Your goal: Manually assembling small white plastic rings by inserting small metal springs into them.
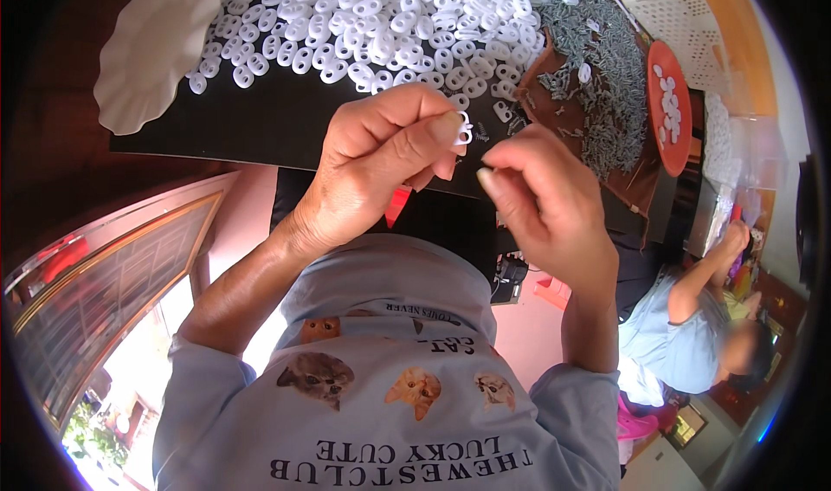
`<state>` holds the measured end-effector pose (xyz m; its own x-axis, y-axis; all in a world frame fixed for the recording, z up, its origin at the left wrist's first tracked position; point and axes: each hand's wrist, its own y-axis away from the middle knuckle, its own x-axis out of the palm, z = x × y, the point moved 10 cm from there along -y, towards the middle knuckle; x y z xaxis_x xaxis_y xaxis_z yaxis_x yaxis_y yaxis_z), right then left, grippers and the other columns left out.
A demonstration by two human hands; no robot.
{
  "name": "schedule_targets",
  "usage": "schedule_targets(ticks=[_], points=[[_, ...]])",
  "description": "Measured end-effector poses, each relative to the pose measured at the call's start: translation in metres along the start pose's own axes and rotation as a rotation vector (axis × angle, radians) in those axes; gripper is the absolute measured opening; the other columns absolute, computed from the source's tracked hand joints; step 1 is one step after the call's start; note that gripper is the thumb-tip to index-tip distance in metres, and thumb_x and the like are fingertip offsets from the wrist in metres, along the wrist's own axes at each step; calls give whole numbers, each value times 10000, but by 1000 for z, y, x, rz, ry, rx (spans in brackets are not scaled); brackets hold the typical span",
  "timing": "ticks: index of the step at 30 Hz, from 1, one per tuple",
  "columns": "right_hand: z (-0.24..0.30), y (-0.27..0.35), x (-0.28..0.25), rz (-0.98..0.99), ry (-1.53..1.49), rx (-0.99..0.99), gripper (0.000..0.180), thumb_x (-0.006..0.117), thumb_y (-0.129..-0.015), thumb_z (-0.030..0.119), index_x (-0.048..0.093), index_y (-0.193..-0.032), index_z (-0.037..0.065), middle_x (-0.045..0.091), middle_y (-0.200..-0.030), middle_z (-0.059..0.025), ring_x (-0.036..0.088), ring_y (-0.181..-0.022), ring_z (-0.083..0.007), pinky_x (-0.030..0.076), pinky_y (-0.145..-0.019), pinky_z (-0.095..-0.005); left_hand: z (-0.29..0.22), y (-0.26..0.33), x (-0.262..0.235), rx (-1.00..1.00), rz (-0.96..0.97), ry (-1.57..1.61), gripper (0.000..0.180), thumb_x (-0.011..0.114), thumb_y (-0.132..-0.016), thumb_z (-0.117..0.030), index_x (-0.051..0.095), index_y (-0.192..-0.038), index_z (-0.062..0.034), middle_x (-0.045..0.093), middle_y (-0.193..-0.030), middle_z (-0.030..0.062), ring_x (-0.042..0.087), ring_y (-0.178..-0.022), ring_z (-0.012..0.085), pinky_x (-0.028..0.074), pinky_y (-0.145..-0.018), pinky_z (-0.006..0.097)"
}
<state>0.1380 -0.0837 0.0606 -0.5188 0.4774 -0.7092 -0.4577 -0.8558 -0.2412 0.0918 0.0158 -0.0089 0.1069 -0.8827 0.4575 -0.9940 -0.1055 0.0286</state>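
Observation:
My left hand (381, 145) pinches a small white plastic piece with two round holes (465, 128) between thumb and forefinger, above the near edge of the dark table. Just to its right, my right hand (550, 197) is curled, with thumb and forefinger tips close together. It is slightly blurred, and I cannot make out whether something tiny is in it. Beyond both hands lies a big heap of like white two-holed pieces (381, 23). Right of it, small grey metal pieces resembling springs (606, 75) are spread on a brown cloth (634, 184).
A cream scalloped tray (156, 58) stands at the left table edge. On the right is an orange dish (681, 145) with white bits, near a perforated white basket (675, 23). Another person (692, 318) sits to the right, arms raised. A framed window panel (121, 274) is at left.

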Motion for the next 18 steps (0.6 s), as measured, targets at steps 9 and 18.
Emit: schedule_targets(ticks=[9, 18], points=[[-5, -6, 36, 192, 378, -40, 68, 559, -799, 50, 509, -842, 34, 503, -817, -88, 596, -698, -256, 452, -537, -367, 0, -1, -5, 8, -113, 98, 155, 510, -965, -116, 598, -918, 3, 569, -705, 8, 450, -596, 39, 366, -542, 187], [-3, -12, 15, 75, 357, -75, 143, 603, -791, 51, 477, -855, 36, 493, -810, -96, 584, -688, -280, 456, -541, -388, 0, -2, -2, 11, -87, 47, 171, 497, -956, -111, 596, -865, -6, 569, -699, 17, 448, -580, 54, 358, -526, 194]])
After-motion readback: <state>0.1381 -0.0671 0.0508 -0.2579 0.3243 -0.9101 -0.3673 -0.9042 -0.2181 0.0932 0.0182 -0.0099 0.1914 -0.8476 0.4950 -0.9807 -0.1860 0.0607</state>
